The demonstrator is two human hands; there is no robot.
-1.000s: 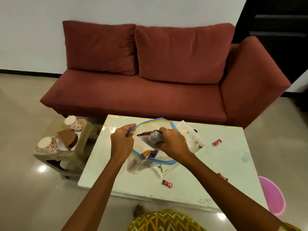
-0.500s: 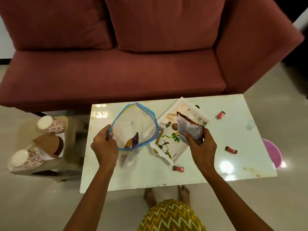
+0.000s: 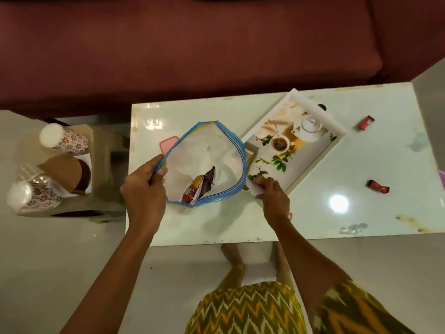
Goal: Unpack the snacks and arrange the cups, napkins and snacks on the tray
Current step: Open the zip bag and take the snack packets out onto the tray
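Observation:
A clear zip bag [image 3: 204, 153] with a blue rim gapes open on the white table [image 3: 361, 213]. My left hand [image 3: 144, 189] grips its left rim. One brown and orange snack packet [image 3: 201, 186] lies inside. My right hand [image 3: 274, 198] holds a small snack packet [image 3: 258, 183] at the near corner of the white tray [image 3: 315, 112], which shows a printed teapot picture. Flowered paper cups [image 3: 63, 138] and brown napkins [image 3: 65, 173] sit on a stool at the left.
Two red wrapped candies [image 3: 365, 122] [image 3: 377, 186] lie on the table right of the tray. A pink object [image 3: 168, 144] sits behind the bag. The beige stool [image 3: 103, 145] stands left of the table. A maroon sofa [image 3: 192, 44] lies beyond.
My right hand pulled a snack packet out of the bag and carried it down to the tray's near corner. The left hand kept hold of the bag rim. The view tilted downward.

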